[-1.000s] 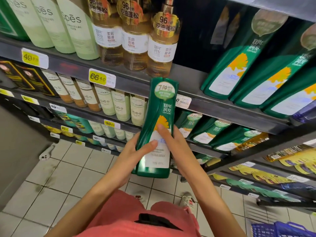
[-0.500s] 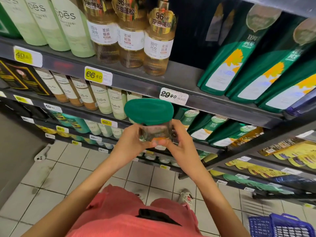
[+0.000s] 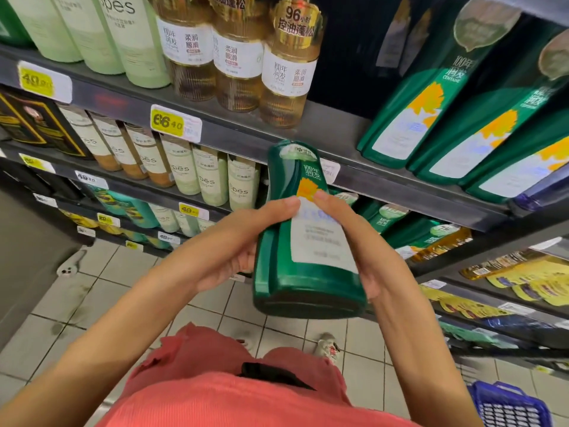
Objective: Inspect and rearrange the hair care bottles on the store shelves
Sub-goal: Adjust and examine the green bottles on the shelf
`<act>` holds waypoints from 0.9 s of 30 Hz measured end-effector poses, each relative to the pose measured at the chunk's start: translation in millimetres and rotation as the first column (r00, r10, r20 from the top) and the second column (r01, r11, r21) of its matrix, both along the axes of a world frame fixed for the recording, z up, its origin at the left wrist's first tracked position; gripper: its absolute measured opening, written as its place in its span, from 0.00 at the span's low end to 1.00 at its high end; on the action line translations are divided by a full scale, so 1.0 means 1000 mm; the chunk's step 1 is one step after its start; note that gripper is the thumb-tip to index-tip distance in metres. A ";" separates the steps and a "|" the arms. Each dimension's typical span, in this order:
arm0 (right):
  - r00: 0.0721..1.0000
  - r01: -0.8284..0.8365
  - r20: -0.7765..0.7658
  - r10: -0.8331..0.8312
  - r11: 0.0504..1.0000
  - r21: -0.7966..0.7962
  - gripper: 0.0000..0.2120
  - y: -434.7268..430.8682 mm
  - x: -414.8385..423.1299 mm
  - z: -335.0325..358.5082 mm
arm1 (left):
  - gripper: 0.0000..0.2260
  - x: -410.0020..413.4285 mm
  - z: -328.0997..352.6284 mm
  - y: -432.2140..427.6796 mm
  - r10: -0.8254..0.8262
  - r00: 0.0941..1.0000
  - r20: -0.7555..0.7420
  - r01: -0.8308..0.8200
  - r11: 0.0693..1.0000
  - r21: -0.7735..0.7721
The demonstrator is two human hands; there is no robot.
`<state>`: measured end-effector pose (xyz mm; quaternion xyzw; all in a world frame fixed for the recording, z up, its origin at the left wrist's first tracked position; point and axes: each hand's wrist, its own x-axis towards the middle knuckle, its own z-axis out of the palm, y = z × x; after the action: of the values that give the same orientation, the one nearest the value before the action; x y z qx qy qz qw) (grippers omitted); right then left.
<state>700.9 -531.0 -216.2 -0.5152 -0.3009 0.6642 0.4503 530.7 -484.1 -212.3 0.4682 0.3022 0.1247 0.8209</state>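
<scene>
A: While both hands grip it, the green bottle is off the shelves, held in the air in front of the grey shelf edge.
B: Orientation?
A: Tilted. Broad end toward the camera, narrow end up by the shelf edge. White label faces up.
B: Hands?
A: Left hand curled round the left side, thumb on the label. Right hand curled round the right side, thumb beside the orange flower print. Thumb tips close, small gap between.
B: Shelf above?
A: Amber bottles upright just above the held one. Matching green bottles lean further right, apart from them. Pale green bottles one shelf down, left of the hands. Yellow price tag on the edge.
B: Floor?
A: Tile. Blue basket bottom right.
</scene>
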 end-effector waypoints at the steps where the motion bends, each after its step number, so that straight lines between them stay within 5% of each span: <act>1: 1.000 -0.002 0.002 0.001 0.999 0.037 0.16 -0.002 0.002 0.003 | 0.23 0.002 0.003 0.001 0.008 1.000 -0.014 -0.008 1.000 0.011; 5: 0.996 0.062 0.064 -0.067 0.995 0.072 0.18 -0.008 0.004 -0.004 | 0.21 0.004 0.003 -0.004 0.024 0.999 -0.029 -0.022 0.997 0.077; 8: 0.996 0.068 0.037 -0.078 0.972 0.225 0.21 -0.030 0.002 -0.015 | 0.21 0.009 -0.002 -0.007 0.129 0.987 -0.098 -0.087 0.934 0.347; 12: 0.941 0.212 0.170 -0.294 0.899 0.383 0.22 -0.014 0.004 -0.015 | 0.21 0.034 -0.013 0.009 0.283 0.951 -0.124 -0.157 0.789 0.594; 19: 0.763 0.282 0.393 -0.513 0.811 0.512 0.20 0.037 0.021 0.004 | 0.22 0.076 -0.014 0.052 0.346 0.934 0.092 -0.302 0.624 0.720; 27: 0.673 0.314 0.426 -0.605 0.755 0.576 0.19 0.072 0.020 0.015 | 0.24 0.089 -0.007 0.081 0.365 0.917 0.159 -0.332 0.481 0.811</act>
<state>721.3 -458.8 -200.9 -0.6337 -0.4273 0.2400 0.5985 620.1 -402.9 -219.1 0.7276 0.3109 0.4067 0.4567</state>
